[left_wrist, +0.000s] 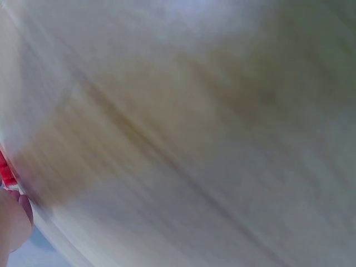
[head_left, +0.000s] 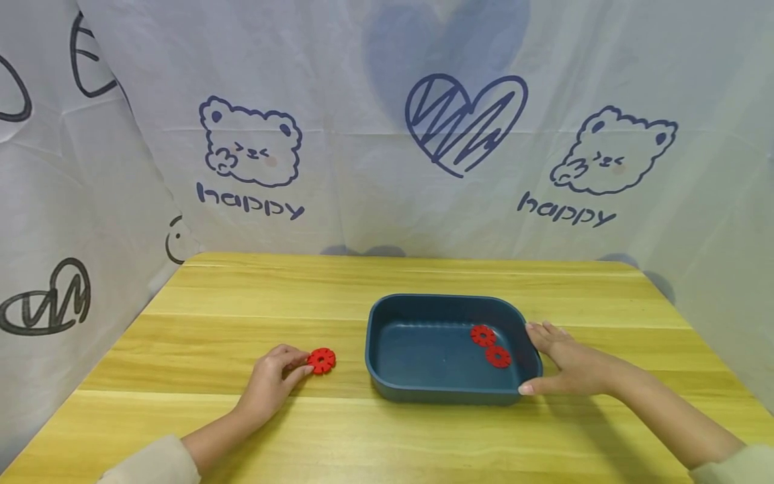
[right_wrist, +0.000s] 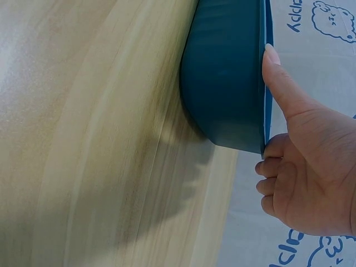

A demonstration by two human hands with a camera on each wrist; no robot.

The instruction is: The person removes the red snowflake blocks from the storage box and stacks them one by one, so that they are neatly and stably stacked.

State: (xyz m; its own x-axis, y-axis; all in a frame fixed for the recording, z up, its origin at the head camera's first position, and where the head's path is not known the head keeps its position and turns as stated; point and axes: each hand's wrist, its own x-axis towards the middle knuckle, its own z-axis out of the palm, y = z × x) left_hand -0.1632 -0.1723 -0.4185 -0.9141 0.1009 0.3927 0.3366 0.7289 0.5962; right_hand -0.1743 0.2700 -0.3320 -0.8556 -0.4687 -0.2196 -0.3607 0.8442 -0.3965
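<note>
A red interlocking disc (head_left: 322, 361), notched round its rim and holed in the middle, is pinched between the thumb and fingers of my left hand (head_left: 272, 382), low over the table to the left of the box. In the left wrist view only a sliver of red disc (left_wrist: 6, 171) shows at the edge. The dark blue plastic box (head_left: 444, 396) stands in the middle, with two more red discs (head_left: 482, 336) at the right of its floor. My right hand (head_left: 577, 366) rests against the box's right end, thumb at the near corner, fingers spread toward the far corner.
Everything rests on a wooden table (head_left: 242, 296) with a light yellow grain. Behind it hangs a white cloth (head_left: 351, 168) printed with bears and hearts, and another cloth (head_left: 54, 202) hangs along the left side.
</note>
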